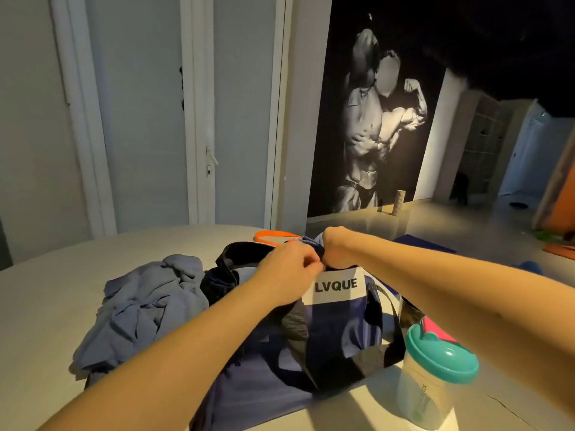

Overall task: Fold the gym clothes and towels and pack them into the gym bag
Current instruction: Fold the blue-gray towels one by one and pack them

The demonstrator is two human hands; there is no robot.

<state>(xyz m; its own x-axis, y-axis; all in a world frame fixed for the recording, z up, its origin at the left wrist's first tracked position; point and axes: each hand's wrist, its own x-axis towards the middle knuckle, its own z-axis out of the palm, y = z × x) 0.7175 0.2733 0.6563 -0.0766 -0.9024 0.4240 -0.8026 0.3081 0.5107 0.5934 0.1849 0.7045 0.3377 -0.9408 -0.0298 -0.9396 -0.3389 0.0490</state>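
- The bag [329, 331] sits mid-frame on the pale surface [46, 306], LVQUE label showing.
- The left hand [286, 272] and right hand [337, 250] meet at the bag's upper edge, fingers curled, gripping it.
- Crumpled blue clothes [146, 306] lie against its left side.
- A bottle [435, 384] stands at lower right.
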